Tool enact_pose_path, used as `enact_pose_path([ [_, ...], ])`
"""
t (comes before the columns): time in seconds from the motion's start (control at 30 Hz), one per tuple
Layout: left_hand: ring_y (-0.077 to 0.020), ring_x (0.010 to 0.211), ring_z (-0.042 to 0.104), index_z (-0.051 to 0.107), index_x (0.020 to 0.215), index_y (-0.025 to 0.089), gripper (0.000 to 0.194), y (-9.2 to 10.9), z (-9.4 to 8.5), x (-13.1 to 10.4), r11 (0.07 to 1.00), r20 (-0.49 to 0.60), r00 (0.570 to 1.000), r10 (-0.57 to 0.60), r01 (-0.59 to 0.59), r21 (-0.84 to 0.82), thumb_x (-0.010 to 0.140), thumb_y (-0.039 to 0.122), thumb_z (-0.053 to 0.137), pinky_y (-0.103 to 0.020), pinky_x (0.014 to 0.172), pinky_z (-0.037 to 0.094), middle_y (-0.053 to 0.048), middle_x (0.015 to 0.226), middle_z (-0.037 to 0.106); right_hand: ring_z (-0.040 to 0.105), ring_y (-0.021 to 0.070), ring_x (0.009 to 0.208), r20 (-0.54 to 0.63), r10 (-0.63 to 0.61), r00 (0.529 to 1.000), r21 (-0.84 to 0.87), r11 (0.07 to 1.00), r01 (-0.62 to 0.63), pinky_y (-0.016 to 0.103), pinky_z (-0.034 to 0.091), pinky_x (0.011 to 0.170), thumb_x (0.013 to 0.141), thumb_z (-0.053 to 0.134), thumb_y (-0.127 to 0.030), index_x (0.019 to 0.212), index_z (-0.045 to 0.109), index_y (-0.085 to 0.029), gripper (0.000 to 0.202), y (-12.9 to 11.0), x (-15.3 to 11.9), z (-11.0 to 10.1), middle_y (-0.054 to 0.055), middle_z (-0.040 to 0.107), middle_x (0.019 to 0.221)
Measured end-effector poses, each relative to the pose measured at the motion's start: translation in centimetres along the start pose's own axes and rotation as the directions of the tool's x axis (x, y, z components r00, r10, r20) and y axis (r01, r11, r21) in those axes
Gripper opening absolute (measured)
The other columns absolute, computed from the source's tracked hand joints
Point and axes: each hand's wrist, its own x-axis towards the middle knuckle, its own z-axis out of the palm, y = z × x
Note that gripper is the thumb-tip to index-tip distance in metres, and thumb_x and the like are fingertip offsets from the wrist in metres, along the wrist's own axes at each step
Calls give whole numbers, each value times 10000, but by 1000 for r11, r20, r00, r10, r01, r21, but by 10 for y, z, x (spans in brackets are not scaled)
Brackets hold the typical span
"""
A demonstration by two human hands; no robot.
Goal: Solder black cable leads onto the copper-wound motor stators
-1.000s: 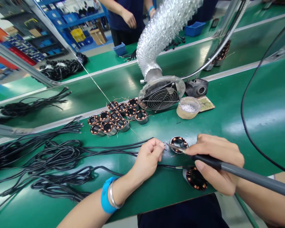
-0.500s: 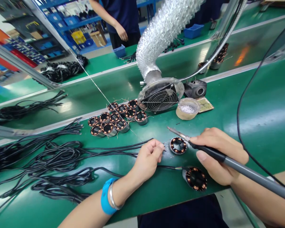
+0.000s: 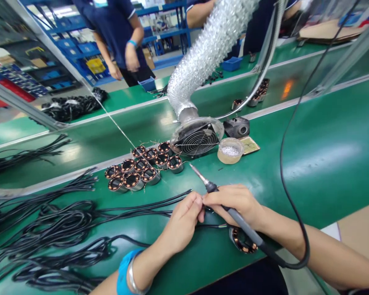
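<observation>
My right hand is closed around a soldering iron, whose bare tip points up and left. The right fingertips meet those of my left hand, which is pinched on a thin wire, mostly covered by the fingers. Below my right hand lies a motor stator with copper windings, partly behind the iron's handle. A black cable with stripped coloured ends runs to it. A second stator is almost wholly hidden under my right hand.
Several stators stand grouped at the back, beside a fume extractor fan. A round tub and a dark iron holder are right of it. Black cables cover the left. The iron's cord hangs at right. People stand beyond.
My right hand has moved left to meet my left fingertips, and the iron has swung to point farther up and left. The view has shifted. The person opposite has moved their arms.
</observation>
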Motion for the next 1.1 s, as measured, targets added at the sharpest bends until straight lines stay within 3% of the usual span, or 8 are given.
enact_pose_path([
  [0.17,-155,711,459,501,806,201,316,18,-3,-6,922,-18,993,119,-104,374,1007,400,360,-281,688,340,6,755,509,588,104,572,-79,38,996,-30,999,-40,206,471,546,882,533,-67,929,611,-191,154,-5,3,-4,-7,665,711],
  [0.27,-167,738,480,496,846,208,260,24,-3,-7,884,-38,990,132,-101,457,1005,366,364,-294,710,347,-1,785,530,579,105,579,-57,81,995,-12,997,-82,212,481,563,836,529,-58,954,609,-200,201,-12,2,-8,-15,657,725],
  [0.4,-152,703,481,481,802,204,298,18,-1,-5,953,-20,996,84,-74,294,1002,386,354,-277,680,363,6,742,537,586,111,603,15,86,996,-7,996,-86,217,491,580,810,523,-43,1044,614,-203,298,-16,0,-7,-18,652,740],
  [0.53,-104,543,368,492,757,193,363,8,0,-1,999,-21,1000,-3,4,45,966,479,411,-241,533,298,32,650,497,603,117,612,10,54,999,-37,998,-53,228,512,591,841,530,-61,1091,604,-215,302,-14,-4,-2,-8,670,770],
  [0.73,-48,355,173,490,695,192,430,14,4,2,927,97,972,-215,234,-292,838,595,532,-228,375,112,78,474,431,580,120,569,19,-1,1000,-115,993,3,232,501,555,874,525,-57,1093,591,-201,270,-13,-7,-2,-6,640,708],
  [0.9,-32,332,148,470,711,202,458,18,5,4,881,172,951,-256,303,-364,752,626,636,-221,353,58,90,462,451,630,132,626,-46,12,999,-126,992,-18,238,519,596,868,529,-44,1003,597,-206,222,-15,-5,-2,11,674,762],
  [1.0,-31,357,165,433,661,202,479,13,7,4,905,71,970,-231,241,-351,753,622,646,-217,377,93,101,453,391,632,116,627,-36,111,993,-55,992,-112,220,518,603,861,550,-56,1000,595,-213,214,-13,-3,-7,0,682,789],
  [1.1,-42,384,191,429,643,200,464,8,10,3,950,-28,984,-176,162,-267,797,602,603,-221,407,133,96,454,373,630,119,648,94,221,971,52,973,-226,216,519,600,790,629,-97,1030,581,-211,271,-9,-3,-16,-3,674,816],
])
